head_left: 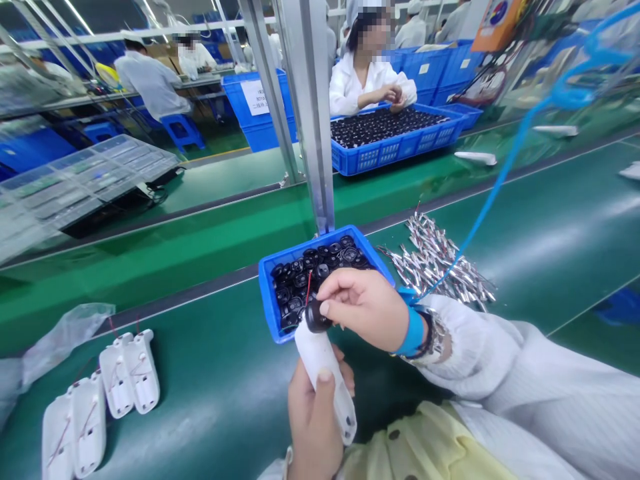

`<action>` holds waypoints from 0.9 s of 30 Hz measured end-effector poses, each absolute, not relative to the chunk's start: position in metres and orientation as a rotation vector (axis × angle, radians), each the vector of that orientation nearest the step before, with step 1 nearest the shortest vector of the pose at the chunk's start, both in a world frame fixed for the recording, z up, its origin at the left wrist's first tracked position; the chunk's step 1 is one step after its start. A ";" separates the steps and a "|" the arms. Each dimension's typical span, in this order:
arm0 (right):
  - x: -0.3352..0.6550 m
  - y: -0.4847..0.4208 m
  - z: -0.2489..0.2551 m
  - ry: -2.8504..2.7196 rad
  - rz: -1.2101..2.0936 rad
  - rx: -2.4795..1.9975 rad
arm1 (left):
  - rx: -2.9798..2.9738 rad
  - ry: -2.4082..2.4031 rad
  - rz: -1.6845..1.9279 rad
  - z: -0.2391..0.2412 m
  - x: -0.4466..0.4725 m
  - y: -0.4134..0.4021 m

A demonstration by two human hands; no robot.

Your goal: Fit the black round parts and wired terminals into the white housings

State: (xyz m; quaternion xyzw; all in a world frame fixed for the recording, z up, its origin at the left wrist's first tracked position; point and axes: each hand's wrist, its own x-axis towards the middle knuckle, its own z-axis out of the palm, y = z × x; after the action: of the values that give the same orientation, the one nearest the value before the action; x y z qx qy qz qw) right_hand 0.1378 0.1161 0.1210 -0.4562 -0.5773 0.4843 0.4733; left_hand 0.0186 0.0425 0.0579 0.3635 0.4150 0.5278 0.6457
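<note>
2 bare hands work over a smooth, dull-sheened green work surface (210, 373). The left hand (315, 413) closes around a long, smooth white plastic housing (320, 353), its thumb pressed flat along the near face and its other fingers wrapped behind, with fingertips showing at the far edge. The housing tilts, its narrower end, pierced by small holes, pointing down towards the person. At its upper end sits a round, glossy black plastic cap (315, 317); the right hand (367, 308) pinches the rim of this cap between thumb and forefinger, the forefinger bent. How its remaining fingers lie underneath, I cannot tell. A thin red wire (309, 288) rises just beside the cap.

Behind the cap stands a shallow blue plastic basket (267, 300), heaped with round, ridged black parts (300, 267). To its right lies a loose, bristling pile of slim, shiny silver strips (440, 257). A flat blue band (414, 331) circles the right wrist. At the far left, 4 curved white plastic shells (131, 373) lie in 2 pairs beside a crumpled clear plastic bag (70, 337).
</note>
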 end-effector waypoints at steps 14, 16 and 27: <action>0.163 0.124 0.107 -1.760 0.658 -1.161 | 2.058 1.449 1.010 0.072 -0.004 0.077; 0.175 0.125 0.109 -1.712 0.928 -1.250 | 2.453 1.474 0.902 0.074 -0.005 0.087; 0.271 0.129 0.108 -1.260 1.606 -1.410 | 3.213 0.812 0.784 0.100 0.045 0.143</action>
State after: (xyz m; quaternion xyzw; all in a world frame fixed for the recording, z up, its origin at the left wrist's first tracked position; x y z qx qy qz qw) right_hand 0.2707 0.1287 0.1078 -0.5375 -0.4804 0.6125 0.3243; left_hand 0.0449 0.1427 0.0999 0.9353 0.2364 0.2282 -0.1316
